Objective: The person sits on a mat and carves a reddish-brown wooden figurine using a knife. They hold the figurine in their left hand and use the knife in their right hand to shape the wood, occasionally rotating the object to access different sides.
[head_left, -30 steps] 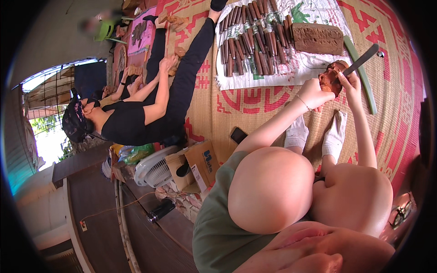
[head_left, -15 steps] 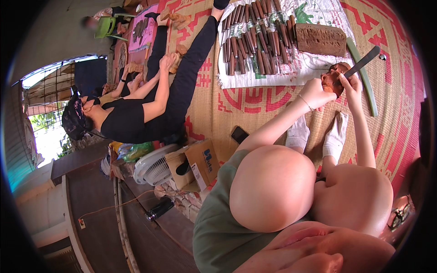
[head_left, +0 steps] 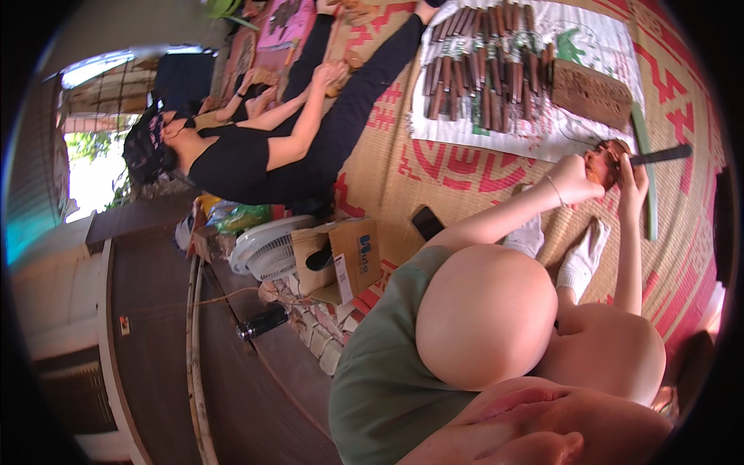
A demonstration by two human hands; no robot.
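Out beyond my knees, my left hand (head_left: 577, 180) is closed around a reddish-brown carved wooden piece (head_left: 601, 164). My right hand (head_left: 633, 184) grips a dark, flat, blade-like tool (head_left: 663, 155) at the piece's right side. The tool's long end sticks out to the right, nearly level. Fingers hide where the tool meets the wood. Just past my hands lies a white printed cloth (head_left: 442, 133), bearing several rows of wooden-handled carving tools (head_left: 484, 74). A brown rectangular block (head_left: 593, 93) rests at the cloth's right end.
A greenish strip (head_left: 645, 174) lies right of the cloth on the patterned mat (head_left: 434, 182). A phone (head_left: 427, 222) is left of my feet. Further left are a cardboard box (head_left: 341, 260), a fan (head_left: 267, 248) and a seated person in black (head_left: 240, 155), hands on a wooden piece.
The view has shifted, so the mat and tools appear further right. The tool in my right hand has swung from slanting upward to nearly level. Both hands keep their grip.
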